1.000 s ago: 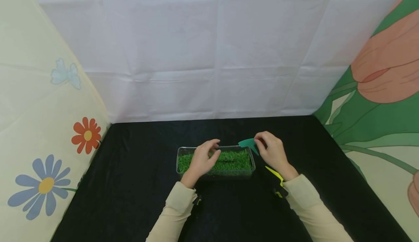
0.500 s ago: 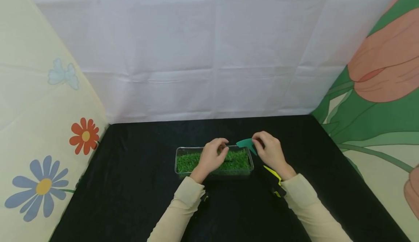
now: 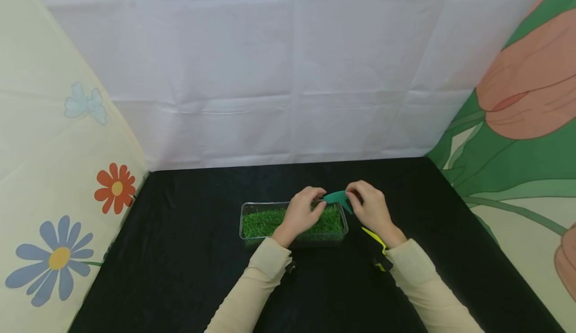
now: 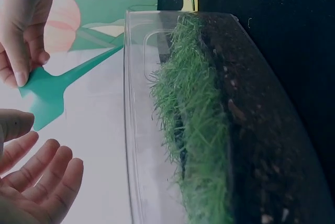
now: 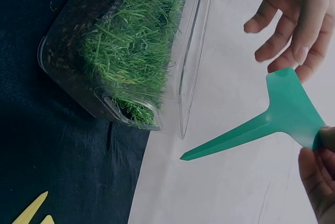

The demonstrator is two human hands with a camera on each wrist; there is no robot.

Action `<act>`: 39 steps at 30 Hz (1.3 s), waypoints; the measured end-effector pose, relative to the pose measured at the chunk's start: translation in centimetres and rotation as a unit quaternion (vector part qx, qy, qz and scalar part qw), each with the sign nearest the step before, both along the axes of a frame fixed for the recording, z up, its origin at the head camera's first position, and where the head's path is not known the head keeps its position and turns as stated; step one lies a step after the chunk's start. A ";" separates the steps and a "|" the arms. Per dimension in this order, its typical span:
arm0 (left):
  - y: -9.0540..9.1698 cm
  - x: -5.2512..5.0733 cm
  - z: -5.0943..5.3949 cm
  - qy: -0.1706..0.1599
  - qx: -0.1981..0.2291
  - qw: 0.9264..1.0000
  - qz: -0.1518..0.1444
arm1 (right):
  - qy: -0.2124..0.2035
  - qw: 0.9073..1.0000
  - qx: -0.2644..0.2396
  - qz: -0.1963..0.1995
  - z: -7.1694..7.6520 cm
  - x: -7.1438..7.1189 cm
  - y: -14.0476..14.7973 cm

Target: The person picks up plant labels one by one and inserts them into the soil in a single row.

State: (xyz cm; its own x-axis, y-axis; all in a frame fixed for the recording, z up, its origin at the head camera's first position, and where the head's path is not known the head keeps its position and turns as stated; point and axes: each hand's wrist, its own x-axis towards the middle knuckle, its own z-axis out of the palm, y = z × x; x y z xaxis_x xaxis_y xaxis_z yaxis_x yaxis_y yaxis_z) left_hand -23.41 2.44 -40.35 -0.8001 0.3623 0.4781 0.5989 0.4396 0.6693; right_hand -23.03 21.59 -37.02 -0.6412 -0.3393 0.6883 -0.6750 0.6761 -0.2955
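Observation:
My right hand (image 3: 371, 205) pinches one end of a green T-shaped plant label (image 5: 293, 103) between thumb and fingers. Its pointed stem slants down beside the right end of a clear plastic box of grass (image 3: 270, 219). My left hand (image 3: 303, 210) is over the box, its fingers loosely bent and spread around the label's other end. In the left wrist view, the left thumb and fingers are close to the label's wide head (image 4: 49, 93); whether they touch it I cannot tell. Dark soil (image 4: 256, 130) shows through the box wall below the grass.
Yellow pointed pieces (image 5: 31, 211) lie on the black cloth (image 3: 189, 253) right of the box, partly under my right wrist. A white cloth (image 3: 225, 73) hangs behind the table. Flower-printed panels (image 3: 517, 173) stand at both sides.
My left hand has moved right across the box, from its left half to beside the green plant label. My right hand keeps holding the label in nearly the same place.

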 end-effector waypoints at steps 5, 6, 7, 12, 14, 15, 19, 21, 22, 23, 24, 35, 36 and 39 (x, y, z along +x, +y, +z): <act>0.5 -0.2 0.2 0.005 0.002 1.000 -0.005 | 0.000 1.000 0.001 0.003 0.1 0.1 0.0; 0.6 -0.2 0.2 0.008 0.000 1.000 -0.003 | 0.001 1.000 0.001 0.003 0.1 0.1 0.0; 0.7 -0.3 0.2 0.011 0.000 1.000 -0.001 | 0.001 1.000 0.001 0.002 0.1 0.1 0.0; 1.0 -0.4 0.1 0.012 -0.002 1.000 0.009 | 0.005 1.000 0.000 0.003 0.3 0.2 -0.2; 1.1 -0.5 0.1 0.014 -0.005 1.000 0.013 | 0.007 1.000 -0.001 0.006 0.3 0.3 -0.2; 1.1 -0.5 0.2 0.017 -0.008 1.000 0.015 | 0.008 1.000 -0.002 0.009 0.3 0.4 -0.2; 1.3 -0.4 0.5 0.033 -0.017 0.999 0.019 | 0.012 1.000 -0.005 0.018 0.4 0.4 -0.2; 1.3 -0.4 0.6 0.038 -0.023 0.999 0.022 | 0.013 1.000 -0.006 0.020 0.4 0.4 -0.3; 1.3 -0.3 0.7 0.040 -0.027 0.999 0.023 | 0.014 1.000 -0.007 0.020 0.4 0.5 -0.3; 1.3 -0.3 0.8 0.041 -0.031 0.998 0.024 | 0.016 1.000 -0.008 0.020 0.5 0.5 -0.3; 1.3 -0.2 0.8 0.042 -0.035 0.998 0.025 | 0.016 1.000 -0.009 0.020 0.5 0.5 -0.4; 1.3 0.2 1.3 0.041 -0.052 0.997 0.039 | 0.016 0.999 -0.031 0.012 0.7 1.1 -0.3; 1.3 0.2 1.3 0.041 -0.052 0.997 0.040 | 0.014 0.999 -0.034 0.011 0.8 1.2 -0.2; 1.3 0.2 1.2 0.045 -0.049 0.997 0.041 | 0.009 0.999 -0.043 0.003 0.6 1.3 0.1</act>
